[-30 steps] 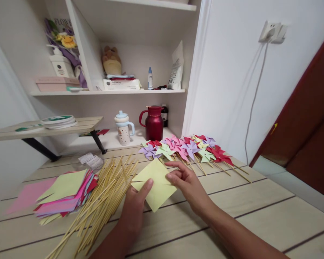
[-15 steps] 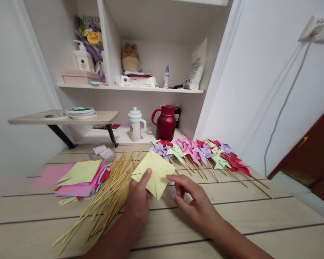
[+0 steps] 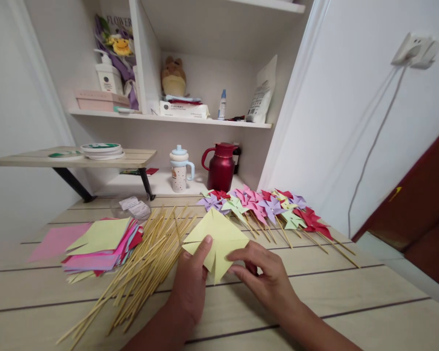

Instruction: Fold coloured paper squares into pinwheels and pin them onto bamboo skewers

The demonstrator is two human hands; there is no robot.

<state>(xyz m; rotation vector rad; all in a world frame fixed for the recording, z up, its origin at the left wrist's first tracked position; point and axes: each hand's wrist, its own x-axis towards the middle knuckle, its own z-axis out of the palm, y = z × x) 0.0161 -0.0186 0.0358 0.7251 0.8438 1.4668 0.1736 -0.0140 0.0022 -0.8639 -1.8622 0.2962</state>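
Note:
My left hand (image 3: 192, 275) is closed on a pale yellow paper square (image 3: 217, 231), its thumb pressed on top. Slits run from the paper's corners toward its middle. At the lower right edge of that square, my right hand (image 3: 261, 270) pinches with thumb and index finger, the other fingers curled. To the left lies a heap of thin wooden sticks (image 3: 149, 270). Beyond it is a stack of coloured cut paper squares (image 3: 100, 236), yellow on top. Several paper pinwheels on sticks (image 3: 272, 209) lie in a row behind my right hand.
A clear round container (image 3: 135, 207) with white packets stands behind the sticks. At the back are a speckled cup (image 3: 179, 173) and a red jug (image 3: 220, 170). A small raised shelf (image 3: 139, 158) at left bears white rolls (image 3: 102, 152). Stocked shelves rise above.
My right hand has moved left from beside the yellow paper square to its edge, and its fingers have closed there. The view has shifted slightly.

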